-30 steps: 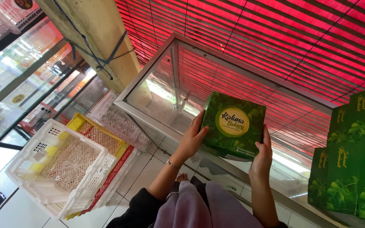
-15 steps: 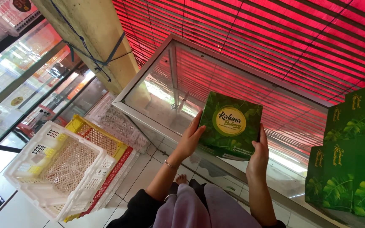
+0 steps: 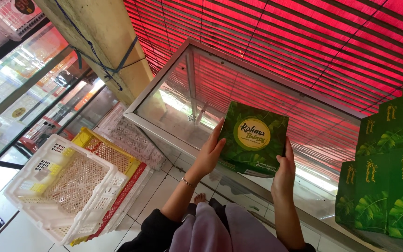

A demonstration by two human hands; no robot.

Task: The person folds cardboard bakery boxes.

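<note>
- Head view, looking down: one green box (image 3: 253, 138), square, flat, glossy card printed with leaves and a round yellow-rimmed label, held up between both hands above a glass display case (image 3: 173, 105).
- Left hand (image 3: 208, 151): palm flat against the box's left edge, fingers stretched up along it; a thin bracelet at the wrist.
- Right hand (image 3: 283, 173): clasps the box's lower right corner, thumb on the front face.
- Step in hand, by my reading: the box is carried level over the case top, not set down. Whatever comes next calls for an even two-sided hold so the card does not buckle.
- Right of the right hand, well apart: a stepped stack of green boxes (image 3: 388, 163), same leaf print, gold script on the sides.
- Left of the left hand and lower: a white plastic crate (image 3: 64, 179), lattice-walled, nested on yellow and red ones, on pale floor tiles.
- Beyond the hands: case of clear glass in metal framing, mirroring a red slatted awning.
</note>
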